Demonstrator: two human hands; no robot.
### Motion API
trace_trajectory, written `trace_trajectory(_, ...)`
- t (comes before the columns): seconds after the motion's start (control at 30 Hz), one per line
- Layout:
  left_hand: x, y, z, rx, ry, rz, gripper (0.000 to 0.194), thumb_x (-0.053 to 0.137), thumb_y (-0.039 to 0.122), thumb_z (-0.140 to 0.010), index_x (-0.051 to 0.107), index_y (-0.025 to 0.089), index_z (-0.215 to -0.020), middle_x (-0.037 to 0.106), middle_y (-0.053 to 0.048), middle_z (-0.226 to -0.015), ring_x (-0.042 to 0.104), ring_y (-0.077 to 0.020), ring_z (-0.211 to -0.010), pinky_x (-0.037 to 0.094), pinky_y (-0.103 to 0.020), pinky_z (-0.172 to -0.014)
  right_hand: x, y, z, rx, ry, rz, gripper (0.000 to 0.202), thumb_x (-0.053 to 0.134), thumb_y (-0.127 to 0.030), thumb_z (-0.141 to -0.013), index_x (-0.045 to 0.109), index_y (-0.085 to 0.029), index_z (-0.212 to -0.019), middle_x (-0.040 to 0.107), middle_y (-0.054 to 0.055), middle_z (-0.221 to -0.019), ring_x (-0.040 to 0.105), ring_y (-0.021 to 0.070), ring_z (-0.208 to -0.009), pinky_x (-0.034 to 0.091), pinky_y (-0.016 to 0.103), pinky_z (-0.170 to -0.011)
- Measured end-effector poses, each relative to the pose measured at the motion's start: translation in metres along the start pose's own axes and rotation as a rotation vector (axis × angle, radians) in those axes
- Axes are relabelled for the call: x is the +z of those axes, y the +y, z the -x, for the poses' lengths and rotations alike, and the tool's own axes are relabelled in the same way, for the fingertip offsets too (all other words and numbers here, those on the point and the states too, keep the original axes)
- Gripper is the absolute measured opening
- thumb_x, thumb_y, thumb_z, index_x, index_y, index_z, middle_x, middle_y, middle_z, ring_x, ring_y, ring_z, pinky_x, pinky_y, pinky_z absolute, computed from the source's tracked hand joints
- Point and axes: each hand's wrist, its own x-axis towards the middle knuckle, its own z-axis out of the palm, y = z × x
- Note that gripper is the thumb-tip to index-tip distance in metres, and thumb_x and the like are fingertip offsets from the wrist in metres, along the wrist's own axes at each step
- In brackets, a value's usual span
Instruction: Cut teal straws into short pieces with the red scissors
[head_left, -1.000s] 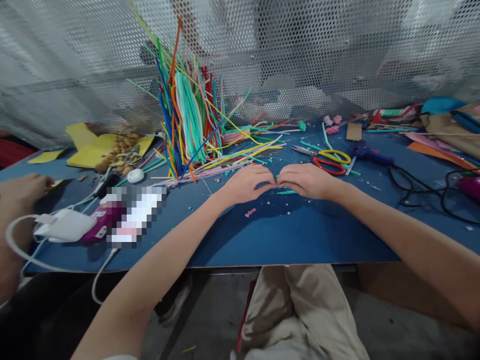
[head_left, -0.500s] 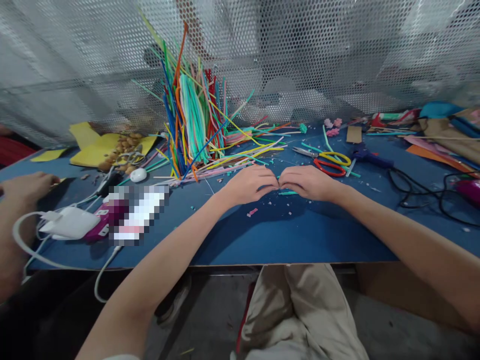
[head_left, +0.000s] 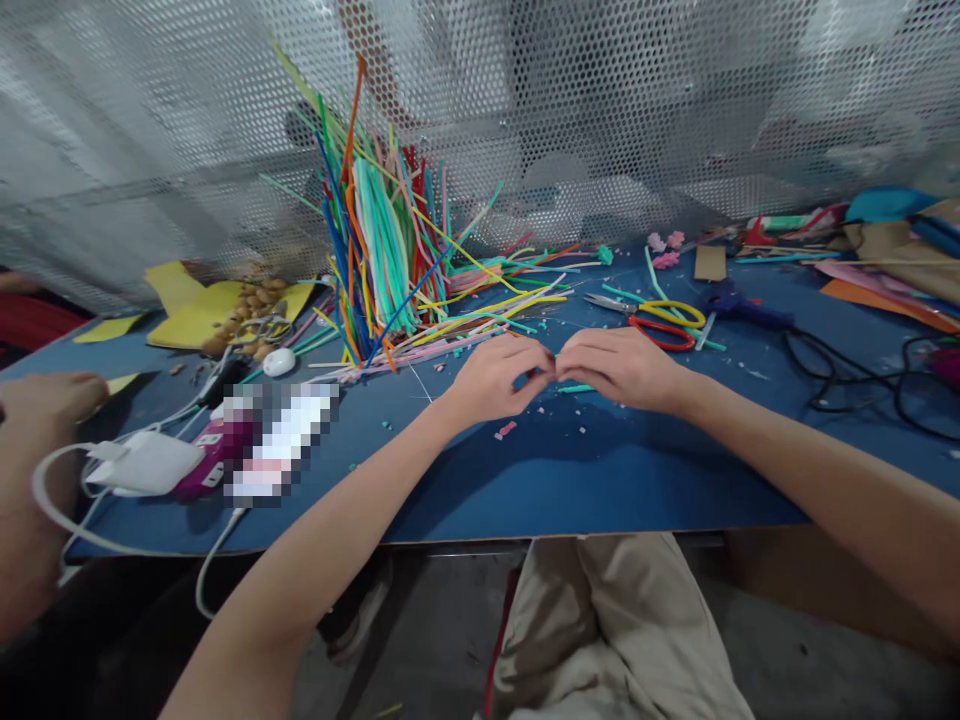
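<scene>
My left hand and my right hand meet fingertip to fingertip above the blue tabletop. Both are closed in a pinch, and the thing between the fingers is almost wholly hidden; just a trace of teal shows there. Under my right hand lies a short teal piece of pipe cleaner. Small pink scraps are on the table in front of my left hand. Just beyond my right hand lie pliers and scissors with red and yellow handles.
A bundle of coloured pipe cleaners stands at the back left, with loose ones beside it. A dark blue glue gun with a black cable is at right. A phone, white charger and another person's hand are at left.
My hands stay together in nearly the same place, the left fingers slightly more arched. The view has shifted a little. The other person's hand at left has moved slightly.
</scene>
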Motion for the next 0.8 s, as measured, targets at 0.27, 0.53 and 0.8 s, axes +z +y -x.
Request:
trace_trajectory(0.27,0.008,0.016,-0.006,-0.216,0.387,0.07,0.018,0.063,0.035,-0.099,0.066,0.02,-0.089,0.074,-0.003,-0.086,0.065,-0.0148,-0.073,0.051,-0.033,-0.076,0.011,-0.012,-0.001,0.082,0.436,0.055,0.014,0.066,-0.022,-0.093,0.076,-0.026,-0.103,0.079,0.003,-0.093,0.071,0.0186,-0.082,0.055,0.033,-0.076)
trace_trajectory(0.53,0.005,0.008,-0.007,-0.182,0.469,-0.062,0.014,0.064,0.031,-0.097,0.065,0.021,-0.088,0.074,-0.002,-0.086,0.067,-0.0144,-0.075,0.05,-0.033,-0.077,0.006,-0.027,-0.004,-0.291,0.15,0.116,0.035,0.065,-0.026,-0.092,0.054,-0.022,-0.059,0.061,-0.003,-0.057,0.052,0.0107,-0.052,0.034,0.03,-0.051)
trace_trajectory(0.8,0.004,0.006,-0.007,-0.034,0.353,-0.293,0.01,0.067,0.023,-0.092,0.066,0.024,-0.082,0.078,0.003,-0.086,0.07,-0.016,-0.078,0.044,-0.036,-0.078,-0.003,0.008,0.002,0.144,0.3,0.033,0.011,0.073,-0.03,-0.089,0.069,-0.02,-0.086,0.073,0.001,-0.079,0.06,0.013,-0.062,0.043,0.029,-0.058)
